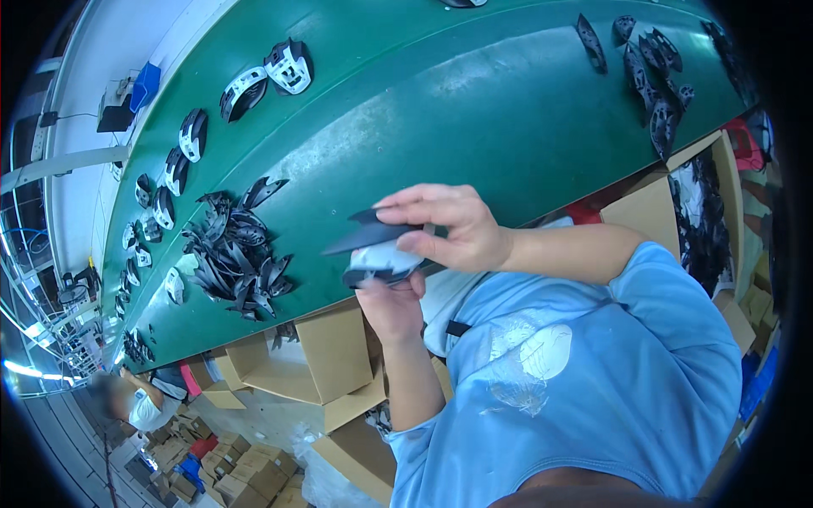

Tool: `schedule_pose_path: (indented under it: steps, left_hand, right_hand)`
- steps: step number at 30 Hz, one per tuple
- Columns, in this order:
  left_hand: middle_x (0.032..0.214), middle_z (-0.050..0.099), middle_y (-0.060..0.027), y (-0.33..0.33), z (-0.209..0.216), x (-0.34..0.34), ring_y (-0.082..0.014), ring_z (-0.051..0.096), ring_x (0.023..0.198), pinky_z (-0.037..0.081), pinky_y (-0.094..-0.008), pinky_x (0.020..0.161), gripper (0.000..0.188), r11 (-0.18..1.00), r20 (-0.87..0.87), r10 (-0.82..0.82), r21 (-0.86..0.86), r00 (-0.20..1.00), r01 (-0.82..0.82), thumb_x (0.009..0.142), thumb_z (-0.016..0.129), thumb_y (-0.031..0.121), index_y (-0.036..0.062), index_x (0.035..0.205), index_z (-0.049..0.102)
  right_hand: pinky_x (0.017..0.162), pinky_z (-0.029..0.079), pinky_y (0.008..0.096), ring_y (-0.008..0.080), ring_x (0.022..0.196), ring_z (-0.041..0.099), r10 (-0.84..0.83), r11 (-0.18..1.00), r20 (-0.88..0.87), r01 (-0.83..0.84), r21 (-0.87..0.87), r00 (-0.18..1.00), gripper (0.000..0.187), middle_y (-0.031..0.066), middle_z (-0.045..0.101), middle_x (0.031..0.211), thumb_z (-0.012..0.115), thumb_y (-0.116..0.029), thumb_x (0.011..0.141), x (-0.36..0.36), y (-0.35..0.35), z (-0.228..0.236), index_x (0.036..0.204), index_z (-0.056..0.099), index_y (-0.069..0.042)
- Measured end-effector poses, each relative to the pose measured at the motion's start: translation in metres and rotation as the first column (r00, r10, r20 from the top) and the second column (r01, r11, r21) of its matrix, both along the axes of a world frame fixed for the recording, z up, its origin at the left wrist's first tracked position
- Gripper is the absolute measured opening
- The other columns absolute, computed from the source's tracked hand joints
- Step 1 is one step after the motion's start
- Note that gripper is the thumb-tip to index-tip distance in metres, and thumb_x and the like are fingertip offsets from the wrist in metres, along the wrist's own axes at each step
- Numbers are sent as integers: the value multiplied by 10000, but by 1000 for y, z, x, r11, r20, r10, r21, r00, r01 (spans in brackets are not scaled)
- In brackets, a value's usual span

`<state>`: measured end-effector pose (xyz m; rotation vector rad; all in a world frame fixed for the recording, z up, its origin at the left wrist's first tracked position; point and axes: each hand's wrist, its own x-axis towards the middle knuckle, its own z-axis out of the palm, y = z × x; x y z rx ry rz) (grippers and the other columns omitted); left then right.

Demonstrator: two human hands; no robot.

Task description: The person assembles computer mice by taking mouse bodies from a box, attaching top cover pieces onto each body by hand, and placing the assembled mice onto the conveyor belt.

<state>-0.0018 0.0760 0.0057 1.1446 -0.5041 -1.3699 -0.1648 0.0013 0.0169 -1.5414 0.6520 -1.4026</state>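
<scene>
Between my two hands, just past the green table's near edge, is a curved black-and-white plastic shell (385,257). My left hand (393,311) grips it from below, fingers partly hidden behind it. From above, my right hand (453,222) closes its thumb and fingers around a dark, pointed, blade-shaped plastic piece (366,239) lying along the shell's upper side. Whether the two parts are joined, I cannot tell. A heap of similar dark curved pieces (233,254) lies on the table left of my hands.
On the green table (474,110), black-and-white shells (290,68) form a curved row on the left. More dark pieces (652,76) lie at the far right. Open cardboard boxes (326,356) stand below the near edge. Another person (144,402) is at the far left.
</scene>
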Motion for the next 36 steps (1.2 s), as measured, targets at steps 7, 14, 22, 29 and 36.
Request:
schedule_pose_path:
  steps: [7, 14, 22, 29, 36]
  left_hand:
    - [1157, 651, -145, -6, 23, -28, -273, 628, 1144, 563, -433, 867, 766, 994, -486, -106, -37, 868, 101, 942, 580, 619, 41, 1422, 432]
    - [1256, 615, -187, -23, -6, 7, -342, 670, 1094, 611, -456, 814, 717, 720, -344, -693, -362, 633, 592, 975, 594, 476, -17, 1452, 385]
    - [1124, 658, -15, -30, -4, -21, -171, 638, 1058, 527, -367, 966, 547, 989, -277, -57, -145, 959, 17, 964, 592, 616, 143, 1238, 572]
    - [1082, 633, 1, -36, -4, -39, -153, 642, 1025, 540, -339, 932, 415, 943, -279, 143, -252, 949, -216, 934, 719, 489, 159, 1134, 566]
    - [1072, 604, -26, -30, -9, -37, -140, 625, 990, 541, -314, 855, 397, 952, -12, 199, -234, 980, -196, 987, 679, 432, 99, 1137, 526]
  right_hand:
    - [875, 579, 361, 300, 1051, 716, -5, 997, 97, 12, -76, 995, 321, 215, 687, 1242, 737, -136, 925, 3, -17, 13, 1218, 716, -8]
    - [913, 555, 384, 307, 1093, 683, 183, 977, 108, -168, -134, 977, 305, 180, 692, 1254, 761, -116, 897, 3, -25, 21, 1187, 738, -24]
    - [937, 527, 397, 304, 1088, 670, -121, 993, -32, 121, 4, 992, 355, 177, 709, 1238, 775, -42, 846, -24, 8, 7, 1195, 721, -12]
    - [833, 545, 373, 278, 959, 688, -77, 996, -65, 79, 31, 995, 307, 148, 745, 1139, 809, -73, 824, -21, 17, -4, 1122, 763, -19]
    - [809, 550, 369, 266, 934, 693, -25, 996, -136, 36, 76, 990, 326, 138, 750, 1119, 818, -90, 820, -27, 15, -4, 1136, 765, -26]
